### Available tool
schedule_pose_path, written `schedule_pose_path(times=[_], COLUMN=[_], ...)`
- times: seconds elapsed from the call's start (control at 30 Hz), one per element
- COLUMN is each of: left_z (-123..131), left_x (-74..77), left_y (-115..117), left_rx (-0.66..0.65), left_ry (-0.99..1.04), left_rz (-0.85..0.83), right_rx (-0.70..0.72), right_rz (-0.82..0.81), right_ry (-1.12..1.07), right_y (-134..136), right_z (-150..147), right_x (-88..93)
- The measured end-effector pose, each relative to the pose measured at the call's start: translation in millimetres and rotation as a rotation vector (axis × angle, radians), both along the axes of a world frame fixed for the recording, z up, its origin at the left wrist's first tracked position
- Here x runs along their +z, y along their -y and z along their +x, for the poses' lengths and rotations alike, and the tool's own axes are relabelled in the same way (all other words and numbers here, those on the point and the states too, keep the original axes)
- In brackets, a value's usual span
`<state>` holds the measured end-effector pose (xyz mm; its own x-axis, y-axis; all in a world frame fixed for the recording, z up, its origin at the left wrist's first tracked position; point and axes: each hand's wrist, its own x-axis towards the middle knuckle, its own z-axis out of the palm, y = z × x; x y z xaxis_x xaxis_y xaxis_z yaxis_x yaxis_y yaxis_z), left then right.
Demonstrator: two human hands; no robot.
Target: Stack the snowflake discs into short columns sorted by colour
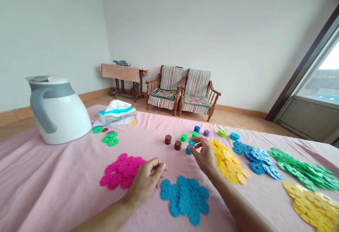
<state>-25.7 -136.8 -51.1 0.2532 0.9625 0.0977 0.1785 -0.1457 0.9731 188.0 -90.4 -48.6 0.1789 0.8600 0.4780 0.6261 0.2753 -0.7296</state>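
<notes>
Holding a blue disc [191, 142] between thumb and forefinger, the right hand [205, 156] has its grip narrowed to the thickness of the piece. The disc is tilted, face toward the viewer, at a short blue stack [189, 150]; whether the two touch cannot be determined, as the fingertips partly cover the spot.

Assessment of the step in hand, judged to be stacking: the disc would be best levelled before release, its notched rim lined up with the stack, and lowered lightly without sideways push. The stack looks short and unsupported, so a knock from the knuckles is the main risk.

The left hand [150, 173] rests between the pink pile [123, 171] and the blue pile [185, 198], its fingers curled inward and drawn together; no piece is visible in them. It could usefully steady the stack.

Nearest the work are two brown stacks [178, 145], two green stacks [184, 137] and a purple stack [206, 132]. A yellow pile [227, 163] lies just beside the right wrist; sleeve or forearm clearance there merits attention. Farther off, on the pink cloth [76, 179], stand a tissue box [118, 116] and a white jug [69, 115].
</notes>
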Motion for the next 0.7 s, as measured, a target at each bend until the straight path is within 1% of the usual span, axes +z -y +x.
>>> schedule_pose_path(times=[0.1,0.2,0.43,0.7], left_z=[0.6,0.6,0.6,0.5], left_x=[0.1,-0.4,-1.2,-0.6], left_y=[0.1,0.3,0.1,1.2], left_rx=[-0.005,-0.01,-0.014,-0.013], left_ry=[0.019,0.031,0.032,0.023], left_rz=[-0.003,-0.004,-0.007,-0.011], right_rx=[-0.024,-0.018,0.003,-0.003], right_rz=[-0.073,-0.117,-0.182,-0.197], right_ry=[0.007,0.022,0.05,0.064], right_y=[-10.2,-13.8,-14.8,-14.6], right_z=[15.3,18.7,15.0,15.2], right_x=[-9.2,-14.0,-12.8,-13.6])
